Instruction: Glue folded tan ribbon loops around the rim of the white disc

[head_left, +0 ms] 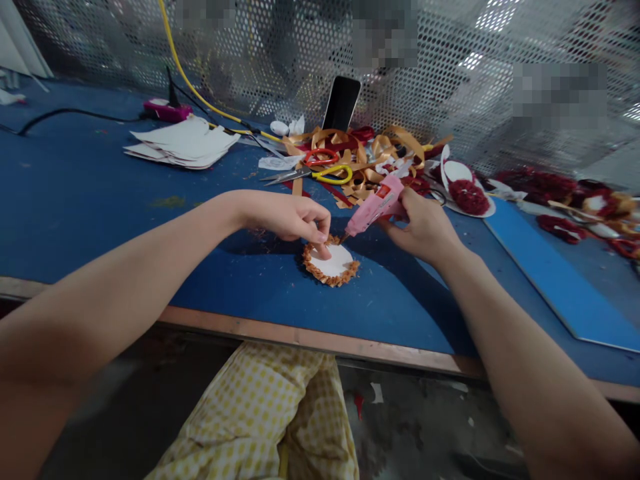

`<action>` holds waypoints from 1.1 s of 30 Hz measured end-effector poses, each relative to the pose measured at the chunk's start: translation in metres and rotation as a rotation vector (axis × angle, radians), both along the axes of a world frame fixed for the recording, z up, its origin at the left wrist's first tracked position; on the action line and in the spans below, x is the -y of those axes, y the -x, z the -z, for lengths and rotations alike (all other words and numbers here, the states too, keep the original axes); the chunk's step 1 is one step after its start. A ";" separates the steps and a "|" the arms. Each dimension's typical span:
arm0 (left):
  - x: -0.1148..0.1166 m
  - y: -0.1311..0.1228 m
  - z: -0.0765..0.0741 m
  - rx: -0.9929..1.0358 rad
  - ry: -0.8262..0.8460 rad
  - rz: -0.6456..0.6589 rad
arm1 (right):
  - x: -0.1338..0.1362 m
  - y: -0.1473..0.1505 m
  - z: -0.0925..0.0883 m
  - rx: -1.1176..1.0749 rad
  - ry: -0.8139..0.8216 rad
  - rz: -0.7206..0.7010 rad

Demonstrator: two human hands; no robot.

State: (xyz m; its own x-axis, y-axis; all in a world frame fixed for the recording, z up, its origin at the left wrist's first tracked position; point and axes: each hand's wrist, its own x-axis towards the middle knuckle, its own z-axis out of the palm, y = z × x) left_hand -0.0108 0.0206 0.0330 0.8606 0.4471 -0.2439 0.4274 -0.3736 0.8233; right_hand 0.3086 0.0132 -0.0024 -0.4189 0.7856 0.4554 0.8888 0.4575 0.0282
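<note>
— Perforated metal screening [290, 60] closes the far side of the scene; before it we see a blue worktable [260, 287]. Where is the workpiece?

— We find the white disc [340, 261] near the table's front edge, at centre, lying flat and bordered by ruffled ribbon trim [327, 278] of orange-brown.

— How do we read the hands?

— Our left hand [295, 217] is curled, one digit pressed to the disc's face; it appears to pinch the trim at the far rim, though the contact is partly hidden. Our right hand [425, 223] grasps a pink hot-glue gun [376, 205], its nozzle slanting down to the far-right rim.

— Which step do we take this to be?

— Gluing the trim, we judge, with the ring nearly complete; a short stretch at the far right looks bare. The next move calls for a steady disc, a small bead of glue and fingertips clear of the nozzle.

— And beyond?

— Yellow-handled scissors [334, 175] lie by a heap of gold and dark-red ribbon [405, 140], with a smartphone [341, 103] propped behind; white card pieces [180, 143] are stacked at far left.
</note>
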 end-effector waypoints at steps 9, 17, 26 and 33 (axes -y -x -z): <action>-0.001 0.000 0.000 -0.016 0.001 0.019 | -0.001 0.000 0.000 -0.014 -0.004 -0.008; -0.001 0.001 0.000 -0.018 -0.003 -0.002 | -0.001 0.000 -0.001 -0.029 -0.004 -0.020; 0.001 0.001 0.000 0.009 0.013 0.003 | -0.001 -0.001 0.000 -0.037 -0.008 -0.035; 0.001 0.001 -0.001 -0.003 0.016 0.002 | 0.000 0.000 -0.002 -0.034 -0.005 -0.031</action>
